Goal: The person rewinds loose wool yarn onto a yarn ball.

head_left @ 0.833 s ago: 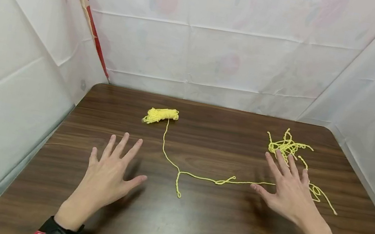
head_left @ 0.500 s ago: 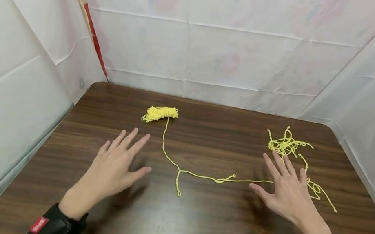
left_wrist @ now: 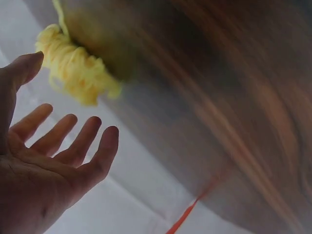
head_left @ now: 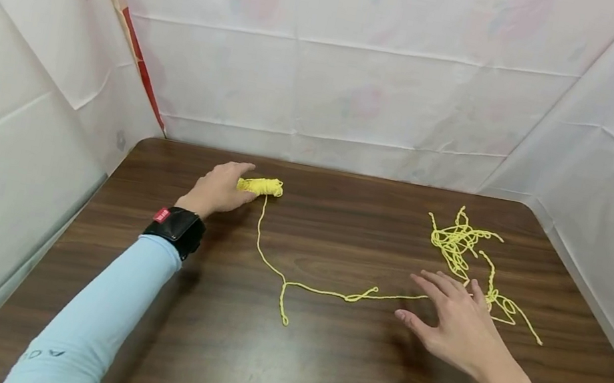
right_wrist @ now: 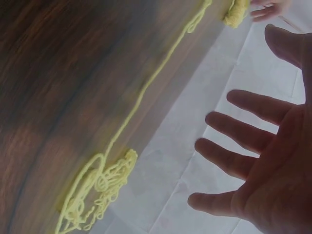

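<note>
A wound bundle of yellow cord lies near the table's far edge, left of centre. My left hand is beside its left end, fingers spread around it; in the left wrist view the bundle sits beyond the thumb and fingertips, not gripped. One strand runs from the bundle toward me, then right, with a small loop and a short looped tail. My right hand hovers with fingers apart near the strand's right part, holding nothing. Beyond it lies a loose tangle of yellow cord, partly behind the fingers.
The brown wooden table has white sheeting hanging behind it and along both sides. A red and tan strip shows at the back left corner.
My left hand has reached forward from the table's left middle to the cord bundle. The right hand has drawn back slightly toward me. The cord lies as before.
</note>
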`<state>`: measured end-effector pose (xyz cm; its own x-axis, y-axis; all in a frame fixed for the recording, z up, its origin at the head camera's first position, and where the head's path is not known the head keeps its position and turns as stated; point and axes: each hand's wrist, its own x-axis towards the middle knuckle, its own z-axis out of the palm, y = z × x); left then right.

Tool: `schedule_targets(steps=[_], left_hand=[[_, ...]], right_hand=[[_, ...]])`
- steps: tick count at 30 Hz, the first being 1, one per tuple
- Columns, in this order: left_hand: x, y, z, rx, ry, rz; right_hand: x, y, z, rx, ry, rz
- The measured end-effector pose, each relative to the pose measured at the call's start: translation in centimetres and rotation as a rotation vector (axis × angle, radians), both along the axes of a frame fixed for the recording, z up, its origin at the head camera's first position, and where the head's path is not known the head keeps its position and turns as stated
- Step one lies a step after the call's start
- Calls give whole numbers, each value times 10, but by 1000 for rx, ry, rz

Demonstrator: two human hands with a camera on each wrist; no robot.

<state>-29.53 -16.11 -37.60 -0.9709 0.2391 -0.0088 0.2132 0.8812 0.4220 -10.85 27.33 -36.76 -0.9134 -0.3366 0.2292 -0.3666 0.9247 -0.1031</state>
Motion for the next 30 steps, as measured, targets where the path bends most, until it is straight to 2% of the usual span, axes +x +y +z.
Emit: schedule_targets(steps=[2,5,8,11,14,16,18,21,23,25,27,28,29,30], left_hand=[[-4,2,-7,-30,-26,0],[-5,3,-15,-59,-2,16],[-3,4,-18,1,52,45],[1,11,-16,180,112,65],[8,21,-5,439,91,69],[14,29,6,633,24,69],[21,35,21,823,-76,66],[27,44,41,1046,-204,47],[29,50,50,1129,-258,28],[30,55,55,1166,-276,13],[31,60,55,1171,-266,13],[32,62,54,1165,-245,22],[34,63,51,1149,-214,31],[35,64,48,1126,-177,40]], right_hand=[[2,-3,0,-19,11,11],[1,-9,0,-59,34,36],[-6,-17,-1,-101,80,75],[-22,-26,-4,-187,102,114],[-44,-42,-8,-319,36,147],[-59,-56,-9,-415,-66,149],[-73,-74,-10,-525,-191,146],[-91,-104,-8,-733,-377,155],[-99,-123,-5,-909,-495,181],[-103,-138,-1,-1055,-579,203],[-102,-148,3,-1127,-615,224],[-99,-150,6,-1112,-601,245],[-95,-152,8,-1051,-552,275],[-91,-153,10,-938,-471,325]])
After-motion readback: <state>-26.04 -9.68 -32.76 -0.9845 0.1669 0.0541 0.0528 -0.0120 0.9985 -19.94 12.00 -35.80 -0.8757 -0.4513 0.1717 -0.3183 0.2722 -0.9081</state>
